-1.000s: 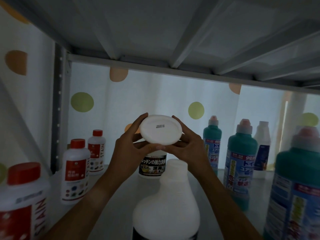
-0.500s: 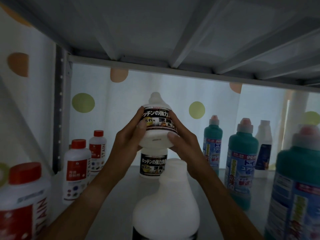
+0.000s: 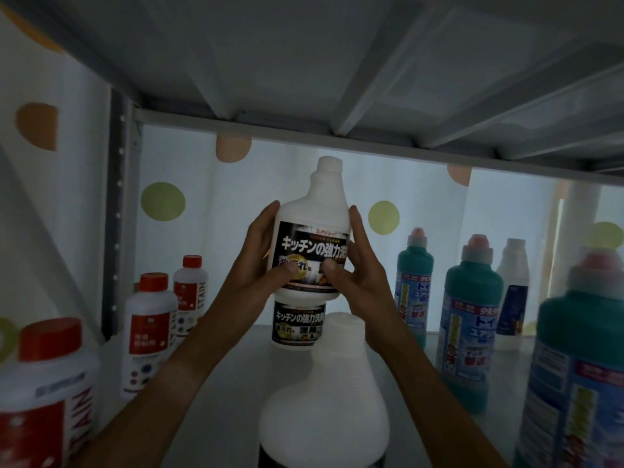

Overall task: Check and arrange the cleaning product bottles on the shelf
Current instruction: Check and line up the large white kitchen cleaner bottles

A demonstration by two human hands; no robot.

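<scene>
The white black-labelled cleaner bottle, whose oval base was turned toward the camera a second ago and which was still tilted half a second ago, is now held upright with its label facing the viewer and its capless neck at 12 o'clock. It is gripped above the shelf board from both sides: the left hand is wrapped round its left flank with the thumb pressed on the label, and the right hand is curled round the right flank, thumb likewise on the label. Three white black-labelled bottles are counted: the held one, a second standing directly behind and below it, and a third at 6 o'clock, nearest the camera. Three red-capped stain remover bottles are lined up at 9 o'clock. At 3 o'clock three teal toilet cleaner bottles are seen, with one white dark-labelled bottle behind them.
</scene>
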